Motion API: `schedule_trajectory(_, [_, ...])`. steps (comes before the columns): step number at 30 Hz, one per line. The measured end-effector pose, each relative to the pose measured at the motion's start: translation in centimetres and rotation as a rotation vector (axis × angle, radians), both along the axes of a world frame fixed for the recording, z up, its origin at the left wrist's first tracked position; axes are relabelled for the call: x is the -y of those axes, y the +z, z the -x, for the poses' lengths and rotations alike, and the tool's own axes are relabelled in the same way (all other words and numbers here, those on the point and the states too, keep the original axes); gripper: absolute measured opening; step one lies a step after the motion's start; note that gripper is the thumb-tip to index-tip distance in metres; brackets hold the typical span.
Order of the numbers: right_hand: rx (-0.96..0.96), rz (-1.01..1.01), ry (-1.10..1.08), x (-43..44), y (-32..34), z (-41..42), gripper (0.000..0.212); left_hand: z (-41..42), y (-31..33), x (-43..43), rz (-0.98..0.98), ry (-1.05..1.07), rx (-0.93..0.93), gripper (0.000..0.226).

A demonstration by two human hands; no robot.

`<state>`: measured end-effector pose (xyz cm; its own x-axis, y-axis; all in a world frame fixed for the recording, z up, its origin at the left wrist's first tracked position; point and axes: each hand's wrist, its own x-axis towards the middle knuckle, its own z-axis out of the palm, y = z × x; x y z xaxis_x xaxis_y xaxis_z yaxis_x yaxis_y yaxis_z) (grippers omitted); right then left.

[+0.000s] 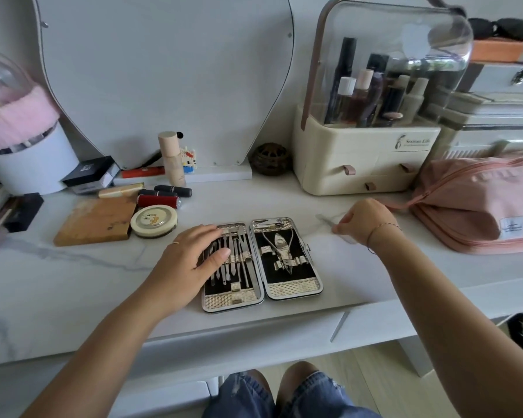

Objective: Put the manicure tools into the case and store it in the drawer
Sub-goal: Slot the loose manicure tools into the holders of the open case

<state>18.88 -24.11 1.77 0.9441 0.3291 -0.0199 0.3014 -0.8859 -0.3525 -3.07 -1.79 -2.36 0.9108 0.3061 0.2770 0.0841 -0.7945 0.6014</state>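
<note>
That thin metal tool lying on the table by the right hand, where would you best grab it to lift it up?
Probably near its near end, from above. The thin metal tool lies flat on the marble tabletop, right of the open case, so only its narrow edges offer a pinch. The right hand already has its fingertips at that end; whether they have closed on it is unclear.

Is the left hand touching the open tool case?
Touching. The head view shows the left hand lying flat on the left half of the open case, its fingers covering the top ends of the tools strapped there.
</note>
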Motion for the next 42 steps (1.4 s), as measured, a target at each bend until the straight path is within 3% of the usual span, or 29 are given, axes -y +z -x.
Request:
schedule_trajectory(7, [-0.009,-0.139,0.141,-0.6,0.7,0.9,0.005,0.0,0.1,-0.1,0.017,0.012,0.029,0.059])
schedule_trajectory(9, [-0.105,-0.358,0.238,-1.3,1.2,1.8,0.022,0.0,0.1,0.0,0.010,0.012,0.023,0.060])
schedule_trajectory(12, [-0.396,-0.630,0.428,-3.3,1.6,3.7,0.051,0.0,0.0,-0.1,0.014,0.021,0.020,0.060])
schedule_trajectory(17, [-0.535,-0.711,0.524,-7.2,1.5,4.8,0.045,0.0,0.1,-0.1,0.026,0.024,0.017,0.061])
schedule_trajectory(23, [-0.399,-0.547,0.599,-8.7,0.6,3.9,0.045,0.0,0.1,-0.2,0.048,0.021,0.034,0.062])
schedule_trajectory(31, [-0.439,-0.456,0.651,-8.8,0.8,3.2,0.034,0.0,-0.1,-0.3,0.040,0.008,0.046,0.060])
schedule_trajectory(37, [-0.142,-0.153,0.710,-9.0,1.4,3.8,0.027,-0.3,-0.3,-0.5,0.017,0.012,0.048,0.060])
schedule_trajectory(42, [0.064,0.038,0.742,-8.7,1.4,4.7,0.030,-0.4,-0.6,-0.5,-0.090,0.029,-0.002,0.078])
